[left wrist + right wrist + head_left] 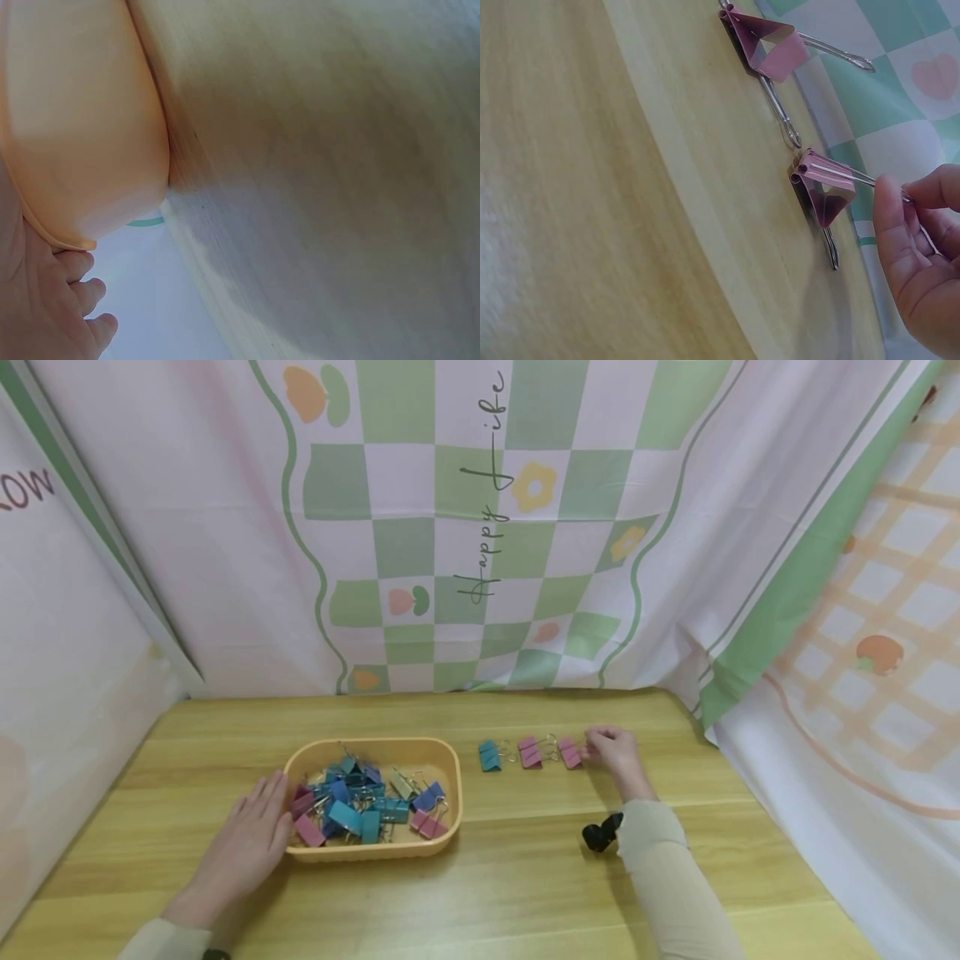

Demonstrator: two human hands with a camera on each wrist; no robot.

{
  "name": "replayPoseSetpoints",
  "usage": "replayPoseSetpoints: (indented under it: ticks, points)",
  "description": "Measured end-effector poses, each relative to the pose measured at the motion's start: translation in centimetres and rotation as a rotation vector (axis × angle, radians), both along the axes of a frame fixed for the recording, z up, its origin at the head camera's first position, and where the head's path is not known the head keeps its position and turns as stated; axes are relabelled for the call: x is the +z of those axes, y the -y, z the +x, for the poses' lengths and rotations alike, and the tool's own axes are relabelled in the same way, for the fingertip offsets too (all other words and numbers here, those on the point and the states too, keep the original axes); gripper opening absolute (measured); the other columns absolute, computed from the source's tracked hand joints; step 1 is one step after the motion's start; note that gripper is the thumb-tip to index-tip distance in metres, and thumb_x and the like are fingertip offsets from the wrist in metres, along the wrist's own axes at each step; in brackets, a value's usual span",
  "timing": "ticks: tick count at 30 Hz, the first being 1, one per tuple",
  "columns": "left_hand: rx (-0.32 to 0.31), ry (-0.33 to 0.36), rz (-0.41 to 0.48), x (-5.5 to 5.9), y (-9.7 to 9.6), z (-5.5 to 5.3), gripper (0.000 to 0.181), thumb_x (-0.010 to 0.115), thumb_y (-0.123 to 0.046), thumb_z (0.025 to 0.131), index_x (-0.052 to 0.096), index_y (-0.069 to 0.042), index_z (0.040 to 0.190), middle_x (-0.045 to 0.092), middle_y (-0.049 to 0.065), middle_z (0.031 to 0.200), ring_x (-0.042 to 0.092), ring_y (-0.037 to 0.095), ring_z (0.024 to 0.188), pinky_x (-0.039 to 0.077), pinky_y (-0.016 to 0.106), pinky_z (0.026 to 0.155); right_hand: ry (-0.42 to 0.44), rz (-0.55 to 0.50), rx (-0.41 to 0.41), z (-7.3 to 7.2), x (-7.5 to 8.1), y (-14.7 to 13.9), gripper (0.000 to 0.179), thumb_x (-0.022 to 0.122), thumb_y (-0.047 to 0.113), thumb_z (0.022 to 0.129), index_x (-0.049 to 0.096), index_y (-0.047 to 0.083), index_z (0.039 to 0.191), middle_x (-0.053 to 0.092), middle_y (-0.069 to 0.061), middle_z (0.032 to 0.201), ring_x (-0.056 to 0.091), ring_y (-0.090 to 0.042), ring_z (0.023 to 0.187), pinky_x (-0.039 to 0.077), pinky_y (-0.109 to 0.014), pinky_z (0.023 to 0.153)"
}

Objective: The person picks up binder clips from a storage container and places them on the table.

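My right hand (617,755) pinches a wire handle of a pink binder clip (826,184) at the right end of a short row on the table. To its left in the head view are another pink binder clip (530,752) and a teal binder clip (490,756), both with their handles spread. My left hand (251,827) lies with fairly straight fingers against the left side of a yellow-orange basket (450,760). In the left wrist view its fingers (88,296) show below the basket's rim. Blue, teal, pink and olive binder clips (347,817) are heaped inside the basket.
The wooden table (495,902) runs back to a hanging cloth (405,543) with green checks and lettering. More cloth hangs at both sides. A small black object (600,835) shows beside the right sleeve (663,860).
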State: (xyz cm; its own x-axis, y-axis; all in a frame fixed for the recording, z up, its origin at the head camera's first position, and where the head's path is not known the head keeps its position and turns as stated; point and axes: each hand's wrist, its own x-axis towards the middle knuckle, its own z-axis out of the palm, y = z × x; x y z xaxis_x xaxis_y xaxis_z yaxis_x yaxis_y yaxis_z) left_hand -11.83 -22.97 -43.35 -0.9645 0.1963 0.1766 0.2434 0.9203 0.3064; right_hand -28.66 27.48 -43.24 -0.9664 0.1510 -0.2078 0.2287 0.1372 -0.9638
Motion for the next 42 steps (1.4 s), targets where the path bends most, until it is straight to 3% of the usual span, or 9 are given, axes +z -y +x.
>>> replayPoseSetpoints:
  ticks: [10, 18, 27, 31, 42]
  points:
    - [-0.002, 0.000, -0.003, -0.1, 0.0, 0.0, 0.055, 0.034, -0.022, 0.099, 0.020, 0.011, 0.140, 0.021, 0.029, 0.144, 0.020, 0.046, 0.130, 0.016, 0.059, 0.103, -0.015, 0.035, 0.003, 0.0, 0.3, -0.1, 0.040, 0.049, 0.009, 0.094, 0.043, -0.010, 0.128, 0.050, -0.023, 0.111, 0.057, -0.012, 0.068, 0.053, -0.023, 0.065]
    - [0.003, 0.000, 0.004, 0.0, 0.0, 0.1, 0.054, 0.034, -0.022, 0.099, 0.021, 0.011, 0.140, 0.020, 0.028, 0.144, 0.019, 0.046, 0.130, 0.015, 0.059, 0.103, -0.127, 0.153, 0.027, 0.2, 2.8, 0.7, 0.041, 0.053, 0.017, 0.094, 0.047, -0.005, 0.129, 0.052, -0.019, 0.113, 0.058, -0.015, 0.075, 0.054, -0.025, 0.068]
    - [0.004, 0.022, 0.005, 0.0, 0.0, 0.1, 0.055, 0.033, -0.023, 0.100, 0.019, 0.011, 0.141, 0.019, 0.028, 0.145, 0.018, 0.046, 0.131, 0.015, 0.059, 0.104, -0.256, 0.134, 0.119, 1.0, 6.7, 4.5, 0.037, 0.055, 0.012, 0.092, 0.050, -0.004, 0.125, 0.053, -0.014, 0.104, 0.056, -0.011, 0.071, 0.054, -0.025, 0.066]
    - [0.005, 0.017, 0.001, 0.0, 0.0, 0.2, 0.055, 0.033, -0.023, 0.099, 0.020, 0.011, 0.141, 0.019, 0.028, 0.145, 0.018, 0.046, 0.131, 0.015, 0.059, 0.104, -0.291, 0.104, 0.186, 1.3, 8.1, 6.4, 0.037, 0.056, 0.009, 0.091, 0.050, -0.004, 0.125, 0.053, -0.021, 0.107, 0.056, -0.012, 0.069, 0.054, -0.026, 0.064]
    - [0.000, 0.019, 0.010, 0.2, -0.1, 0.1, 0.055, 0.032, -0.023, 0.100, 0.019, 0.011, 0.141, 0.019, 0.029, 0.145, 0.017, 0.046, 0.131, 0.014, 0.059, 0.104, -0.346, 0.099, 0.373, 2.7, 10.2, 11.7, 0.037, 0.058, 0.009, 0.090, 0.051, -0.002, 0.125, 0.054, -0.015, 0.106, 0.057, -0.018, 0.071, 0.055, -0.031, 0.064]
